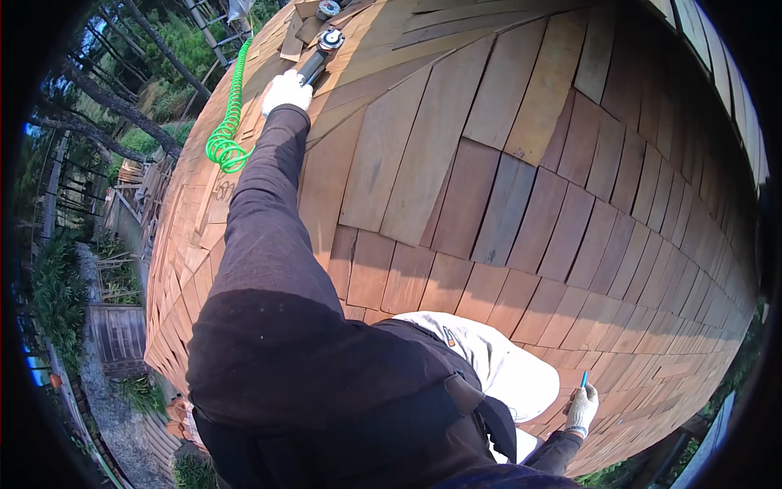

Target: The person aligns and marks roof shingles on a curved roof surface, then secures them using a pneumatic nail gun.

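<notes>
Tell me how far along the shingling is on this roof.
Done: most of the roof in view is covered in rows of wooden shingles. In hand: the left hand grips a nail gun fed by a green coiled hose, up by loose shingles; the right hand holds a blue pencil. Left: that top patch.

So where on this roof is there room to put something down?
The wide stretch of bare wooden shingles between the left hand and the right hand is free. It is crowded at the top, where the nail gun, the green coiled hose and loose shingle pieces lie together.
</notes>
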`<action>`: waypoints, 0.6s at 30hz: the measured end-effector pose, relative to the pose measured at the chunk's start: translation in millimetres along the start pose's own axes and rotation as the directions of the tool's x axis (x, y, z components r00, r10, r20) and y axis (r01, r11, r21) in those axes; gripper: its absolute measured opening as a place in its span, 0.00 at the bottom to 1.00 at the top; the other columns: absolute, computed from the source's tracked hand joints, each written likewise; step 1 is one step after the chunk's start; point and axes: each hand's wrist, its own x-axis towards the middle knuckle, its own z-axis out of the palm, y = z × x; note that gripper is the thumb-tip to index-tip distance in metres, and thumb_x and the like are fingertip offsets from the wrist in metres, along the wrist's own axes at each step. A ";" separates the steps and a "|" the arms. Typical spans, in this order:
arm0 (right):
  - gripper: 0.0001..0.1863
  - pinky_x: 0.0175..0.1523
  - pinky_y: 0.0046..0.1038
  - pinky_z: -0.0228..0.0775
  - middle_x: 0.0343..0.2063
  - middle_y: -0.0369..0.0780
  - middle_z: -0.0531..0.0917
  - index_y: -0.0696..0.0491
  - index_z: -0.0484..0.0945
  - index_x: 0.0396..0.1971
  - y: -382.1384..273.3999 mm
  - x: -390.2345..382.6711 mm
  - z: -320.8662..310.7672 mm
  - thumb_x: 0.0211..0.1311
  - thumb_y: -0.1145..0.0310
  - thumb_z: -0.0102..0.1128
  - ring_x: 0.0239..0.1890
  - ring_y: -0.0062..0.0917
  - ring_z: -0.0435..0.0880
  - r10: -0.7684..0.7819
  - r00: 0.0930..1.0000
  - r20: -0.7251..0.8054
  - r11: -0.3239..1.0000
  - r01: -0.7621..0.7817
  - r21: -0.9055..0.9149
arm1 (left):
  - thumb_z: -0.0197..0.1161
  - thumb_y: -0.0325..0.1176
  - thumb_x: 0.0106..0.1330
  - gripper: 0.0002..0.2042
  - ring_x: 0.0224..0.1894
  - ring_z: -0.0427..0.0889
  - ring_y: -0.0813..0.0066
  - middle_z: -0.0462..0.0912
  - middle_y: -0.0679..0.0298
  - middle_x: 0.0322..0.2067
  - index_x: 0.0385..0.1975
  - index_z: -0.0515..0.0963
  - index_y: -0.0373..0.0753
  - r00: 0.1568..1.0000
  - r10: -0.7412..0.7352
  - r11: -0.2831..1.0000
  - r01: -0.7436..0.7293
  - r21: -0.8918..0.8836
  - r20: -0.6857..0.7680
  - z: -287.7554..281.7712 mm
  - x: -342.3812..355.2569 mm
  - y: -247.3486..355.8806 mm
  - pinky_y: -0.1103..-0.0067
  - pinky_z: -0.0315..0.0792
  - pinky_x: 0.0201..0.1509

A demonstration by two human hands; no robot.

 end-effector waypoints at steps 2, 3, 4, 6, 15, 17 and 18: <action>0.15 0.18 0.24 0.70 0.23 0.34 0.77 0.54 0.78 0.55 -2.5 2.2 5.9 0.72 0.70 0.53 0.16 0.18 0.74 0.018 0.999 0.027 0.998 -0.017 -0.055 | 0.62 0.50 0.69 0.24 0.57 0.82 0.50 0.82 0.49 0.55 0.60 0.78 0.46 0.998 0.032 0.999 -0.031 -0.019 0.045 38.0 16.8 -28.7 0.60 0.75 0.65; 0.15 0.19 0.24 0.70 0.23 0.34 0.77 0.54 0.77 0.56 -2.2 0.7 7.2 0.72 0.70 0.53 0.16 0.18 0.74 0.032 0.999 0.023 0.997 -0.030 -0.078 | 0.62 0.51 0.69 0.24 0.57 0.82 0.48 0.83 0.47 0.54 0.61 0.79 0.45 0.997 0.056 0.997 -0.054 -0.051 0.046 44.4 16.4 -25.6 0.60 0.75 0.64; 0.15 0.19 0.24 0.70 0.23 0.34 0.77 0.54 0.77 0.56 -1.2 1.0 8.9 0.72 0.70 0.53 0.17 0.18 0.74 0.047 0.999 0.013 0.996 -0.045 -0.083 | 0.61 0.51 0.70 0.25 0.56 0.84 0.47 0.85 0.45 0.53 0.62 0.79 0.45 0.992 -0.082 0.993 0.089 -0.074 0.099 51.5 15.8 -20.1 0.60 0.75 0.63; 0.15 0.18 0.24 0.69 0.23 0.34 0.77 0.54 0.77 0.56 2.0 1.7 10.4 0.72 0.71 0.53 0.17 0.18 0.74 0.045 0.999 0.005 0.996 -0.045 -0.080 | 0.61 0.52 0.70 0.25 0.55 0.84 0.47 0.85 0.45 0.53 0.63 0.79 0.46 0.994 -0.027 0.994 0.039 -0.105 0.108 54.6 14.0 -25.4 0.59 0.76 0.62; 0.15 0.17 0.25 0.68 0.22 0.34 0.76 0.54 0.76 0.56 -1.0 -0.1 15.1 0.73 0.72 0.53 0.16 0.18 0.73 0.086 0.996 0.024 0.993 -0.083 -0.086 | 0.54 0.39 0.69 0.34 0.63 0.81 0.47 0.77 0.47 0.65 0.78 0.59 0.57 0.966 -0.173 0.984 0.179 -0.014 0.191 106.4 59.1 -113.5 0.60 0.71 0.69; 0.15 0.17 0.25 0.68 0.22 0.34 0.76 0.54 0.76 0.56 13.0 -8.2 5.1 0.73 0.72 0.53 0.15 0.19 0.73 0.108 0.994 -0.020 0.990 -0.109 -0.091 | 0.55 0.36 0.66 0.35 0.64 0.79 0.47 0.76 0.46 0.66 0.77 0.61 0.53 0.948 -0.211 0.966 0.240 -0.095 0.239 118.9 43.0 -90.4 0.62 0.71 0.70; 0.15 0.17 0.25 0.68 0.22 0.34 0.76 0.54 0.76 0.56 16.4 -8.7 3.8 0.73 0.72 0.53 0.15 0.19 0.73 0.102 0.994 -0.028 0.990 -0.105 -0.090 | 0.55 0.35 0.65 0.35 0.64 0.79 0.47 0.76 0.46 0.66 0.76 0.62 0.51 0.946 -0.224 0.960 0.256 -0.113 0.232 120.5 40.0 -91.0 0.62 0.71 0.69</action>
